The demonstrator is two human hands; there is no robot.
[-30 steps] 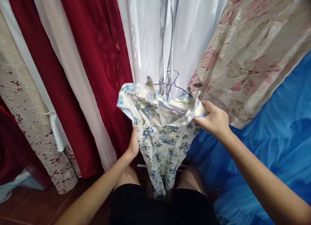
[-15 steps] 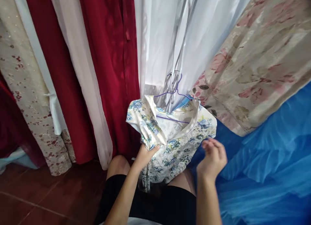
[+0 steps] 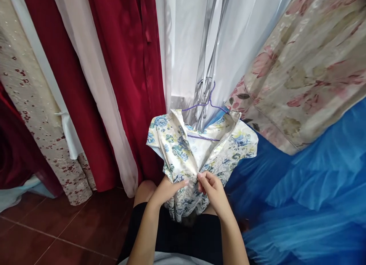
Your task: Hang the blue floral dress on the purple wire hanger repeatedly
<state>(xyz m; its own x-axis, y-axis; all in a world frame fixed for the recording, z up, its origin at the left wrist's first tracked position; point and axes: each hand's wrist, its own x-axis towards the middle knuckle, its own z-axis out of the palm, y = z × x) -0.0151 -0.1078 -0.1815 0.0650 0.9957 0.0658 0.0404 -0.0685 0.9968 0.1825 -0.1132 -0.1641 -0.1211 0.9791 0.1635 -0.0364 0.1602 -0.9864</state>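
A short-sleeved floral dress (image 3: 178,148), white with blue, green and yellow flowers, hangs over my lap on a purple wire hanger (image 3: 211,97). Its neckline is open in a V. My left hand (image 3: 168,188) grips the dress front at the left side, thumb on top and the other fingers hidden behind the cloth. At the base of the V, my right hand (image 3: 211,187) pinches the fabric between thumb and index finger. Whether a zipper pull or a fastener is in that pinch, I cannot make out.
Dark red fabric (image 3: 122,66), a pale pink length (image 3: 94,74) and white satin (image 3: 185,47) hang ahead. On the right are a pink-flowered cloth (image 3: 303,78) and ruffled blue fabric (image 3: 309,188). Reddish floor tiles (image 3: 71,227) show at lower left.
My right hand has moved left from beside the dress and now pinches it at the bottom of the neckline. The neckline lies straighter; my left hand keeps its hold.
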